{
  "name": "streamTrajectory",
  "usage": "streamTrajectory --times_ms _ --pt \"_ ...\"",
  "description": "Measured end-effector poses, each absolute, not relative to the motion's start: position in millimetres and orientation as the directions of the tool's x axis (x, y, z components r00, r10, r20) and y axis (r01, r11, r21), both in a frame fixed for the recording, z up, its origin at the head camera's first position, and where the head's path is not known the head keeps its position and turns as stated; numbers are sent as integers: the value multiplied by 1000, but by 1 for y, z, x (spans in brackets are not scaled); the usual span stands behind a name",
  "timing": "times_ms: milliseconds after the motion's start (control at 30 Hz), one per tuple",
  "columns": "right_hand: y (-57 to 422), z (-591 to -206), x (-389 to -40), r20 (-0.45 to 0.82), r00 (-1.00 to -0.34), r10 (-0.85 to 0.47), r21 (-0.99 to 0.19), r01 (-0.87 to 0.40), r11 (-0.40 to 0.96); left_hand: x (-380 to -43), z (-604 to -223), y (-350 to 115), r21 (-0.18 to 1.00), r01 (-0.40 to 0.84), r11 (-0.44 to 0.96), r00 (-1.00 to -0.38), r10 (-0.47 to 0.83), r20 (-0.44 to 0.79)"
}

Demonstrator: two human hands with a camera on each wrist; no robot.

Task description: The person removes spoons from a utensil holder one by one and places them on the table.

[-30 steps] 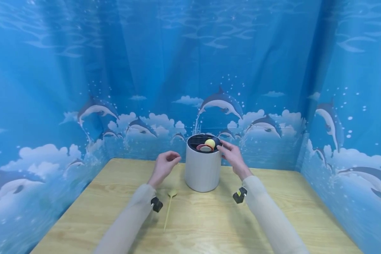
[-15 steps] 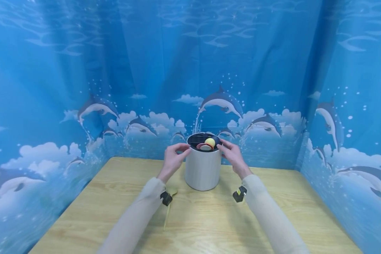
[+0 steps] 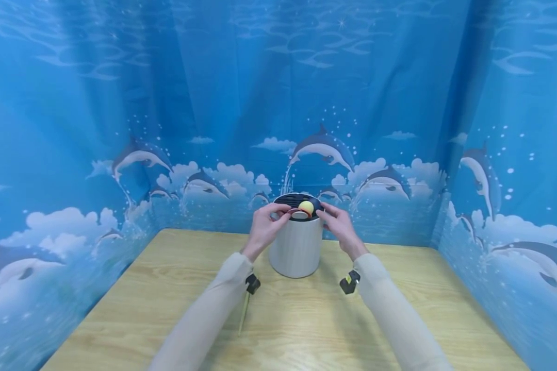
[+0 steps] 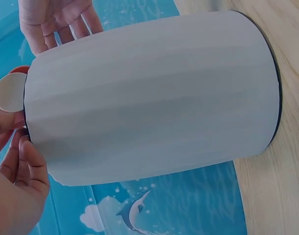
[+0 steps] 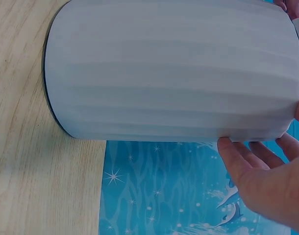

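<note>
A white cylindrical holder point(image 3: 296, 250) with a black slotted top point(image 3: 288, 200) stands upright on the table. At its front rim is a pale round disc point(image 3: 299, 215) edged in red, with a yellow round piece point(image 3: 306, 207) behind it. My left hand point(image 3: 265, 226) has thumb and fingertips pinched together at the disc's left edge; the left wrist view shows the disc point(image 4: 10, 92) just above those fingers. On the other side, my right hand point(image 3: 340, 228) grips the holder near its top, fingers point(image 5: 233, 154) along the side and thumb on the front.
A yellow thin-handled spoon point(image 3: 243, 315) lies on the wooden table point(image 3: 390, 309), its head hidden by my left wrist. Blue dolphin-print curtains point(image 3: 241, 103) hang behind the table and on both sides.
My left hand has come in from the left, first to the holder's rim, then on to the red-edged disc. My right hand has stayed on the holder.
</note>
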State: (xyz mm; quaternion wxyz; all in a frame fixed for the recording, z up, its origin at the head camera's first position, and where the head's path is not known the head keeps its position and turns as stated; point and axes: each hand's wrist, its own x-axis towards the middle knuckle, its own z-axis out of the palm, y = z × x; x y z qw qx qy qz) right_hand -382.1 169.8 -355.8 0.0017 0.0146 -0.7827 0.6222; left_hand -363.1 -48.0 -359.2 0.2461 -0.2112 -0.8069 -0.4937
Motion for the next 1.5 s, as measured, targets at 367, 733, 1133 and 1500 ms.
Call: streamTrajectory --times_ms 367,733,1133,1500 --pt "168 -355 -382 22 -999 -31 -973 -29 231 -363 -355 -41 664 566 488 -774 37 633" --pt "169 -353 -383 13 -999 -33 -973 -20 229 -366 -350 -42 648 569 506 -732 -48 679" --pt "169 -354 -383 13 -1000 -26 -972 -18 236 -367 -342 -44 572 674 467 -587 -131 799" --pt "170 -355 -382 12 -999 -33 -970 -20 243 -367 -344 -43 682 691 240 -693 -49 719"
